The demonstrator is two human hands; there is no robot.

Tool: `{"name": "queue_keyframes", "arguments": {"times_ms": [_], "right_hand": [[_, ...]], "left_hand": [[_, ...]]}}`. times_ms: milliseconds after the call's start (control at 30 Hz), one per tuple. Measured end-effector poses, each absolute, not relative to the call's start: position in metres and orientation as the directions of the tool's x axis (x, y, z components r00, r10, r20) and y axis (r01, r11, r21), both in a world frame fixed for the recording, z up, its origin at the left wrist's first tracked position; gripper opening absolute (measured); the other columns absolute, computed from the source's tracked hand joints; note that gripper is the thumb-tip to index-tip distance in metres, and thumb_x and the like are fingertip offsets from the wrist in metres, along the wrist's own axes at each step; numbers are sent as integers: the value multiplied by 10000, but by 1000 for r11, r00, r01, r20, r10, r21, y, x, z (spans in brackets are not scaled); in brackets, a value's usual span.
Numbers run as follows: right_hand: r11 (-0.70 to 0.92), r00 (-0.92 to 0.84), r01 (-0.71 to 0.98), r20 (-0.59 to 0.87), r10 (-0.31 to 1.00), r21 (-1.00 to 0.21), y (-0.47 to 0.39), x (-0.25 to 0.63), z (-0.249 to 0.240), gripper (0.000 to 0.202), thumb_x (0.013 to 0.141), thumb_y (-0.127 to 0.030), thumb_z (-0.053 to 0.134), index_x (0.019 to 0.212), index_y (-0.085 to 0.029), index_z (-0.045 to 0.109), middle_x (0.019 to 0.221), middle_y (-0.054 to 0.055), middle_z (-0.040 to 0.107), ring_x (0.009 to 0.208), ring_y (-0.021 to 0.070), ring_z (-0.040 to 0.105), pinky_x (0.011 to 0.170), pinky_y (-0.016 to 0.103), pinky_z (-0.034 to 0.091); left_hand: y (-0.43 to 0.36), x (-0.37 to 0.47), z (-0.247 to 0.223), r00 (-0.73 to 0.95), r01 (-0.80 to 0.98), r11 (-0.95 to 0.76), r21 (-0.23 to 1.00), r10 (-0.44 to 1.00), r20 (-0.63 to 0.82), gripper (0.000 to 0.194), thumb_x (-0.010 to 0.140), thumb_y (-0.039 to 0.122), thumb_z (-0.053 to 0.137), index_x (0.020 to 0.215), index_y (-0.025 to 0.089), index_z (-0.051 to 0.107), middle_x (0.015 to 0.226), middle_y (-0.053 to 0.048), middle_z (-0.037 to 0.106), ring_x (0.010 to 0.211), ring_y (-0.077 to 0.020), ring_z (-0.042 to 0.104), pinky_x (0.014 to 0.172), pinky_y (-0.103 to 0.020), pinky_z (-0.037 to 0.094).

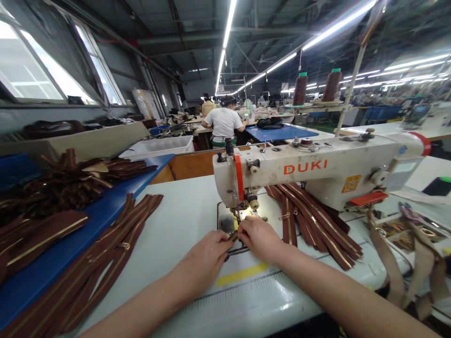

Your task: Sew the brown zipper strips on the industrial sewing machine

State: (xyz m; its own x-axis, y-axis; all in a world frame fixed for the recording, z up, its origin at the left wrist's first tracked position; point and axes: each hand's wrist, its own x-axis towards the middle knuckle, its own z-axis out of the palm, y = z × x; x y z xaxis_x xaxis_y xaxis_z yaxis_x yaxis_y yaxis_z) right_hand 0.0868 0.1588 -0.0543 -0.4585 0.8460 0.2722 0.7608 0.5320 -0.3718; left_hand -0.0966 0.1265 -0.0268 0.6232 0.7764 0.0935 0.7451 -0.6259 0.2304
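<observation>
Both hands meet just in front of the needle of a white sewing machine (306, 162). My left hand (211, 251) is closed, with thumb and fingertips pinching one end of a small brown strip (233, 235). On the strip's other side my right hand (259, 237) pinches it too, close to the presser foot. Fingers cover most of the strip, so its full shape is hidden. Brown zippers (317, 218) with metallic teeth lie under the machine arm to the right. More long brown zippers (116, 249) drape over the table's left side.
A blue board (88, 218) at the left bears a heap of brown zipper pieces (70, 183). A parts tray (405, 234) and beige straps (421, 267) are at the right. Thread cones (300, 89) stand behind the machine. A person in a white shirt (225, 123) sits further ahead.
</observation>
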Motion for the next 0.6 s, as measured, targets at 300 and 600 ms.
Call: {"name": "queue_keyframes", "arguments": {"times_ms": [300, 600], "right_hand": [[520, -456, 769, 250, 854, -372, 158, 86, -51, 143, 894, -188, 486, 863, -162, 623, 881, 51, 599, 854, 168, 557, 703, 256, 375], [554, -516, 784, 204, 832, -279, 163, 87, -45, 142, 893, -199, 477, 874, -156, 611, 902, 73, 623, 826, 184, 591, 674, 263, 396]], "left_hand": [[123, -93, -24, 617, 737, -625, 259, 778, 119, 290, 828, 66, 425, 977, 175, 648, 958, -69, 597, 922, -197, 555, 851, -333, 471], [125, -85, -33, 616, 686, -636, 353, 766, 183, 297, 845, 34, 390, 855, 178, 649, 849, -44, 588, 782, -157, 588, 713, -255, 507]]}}
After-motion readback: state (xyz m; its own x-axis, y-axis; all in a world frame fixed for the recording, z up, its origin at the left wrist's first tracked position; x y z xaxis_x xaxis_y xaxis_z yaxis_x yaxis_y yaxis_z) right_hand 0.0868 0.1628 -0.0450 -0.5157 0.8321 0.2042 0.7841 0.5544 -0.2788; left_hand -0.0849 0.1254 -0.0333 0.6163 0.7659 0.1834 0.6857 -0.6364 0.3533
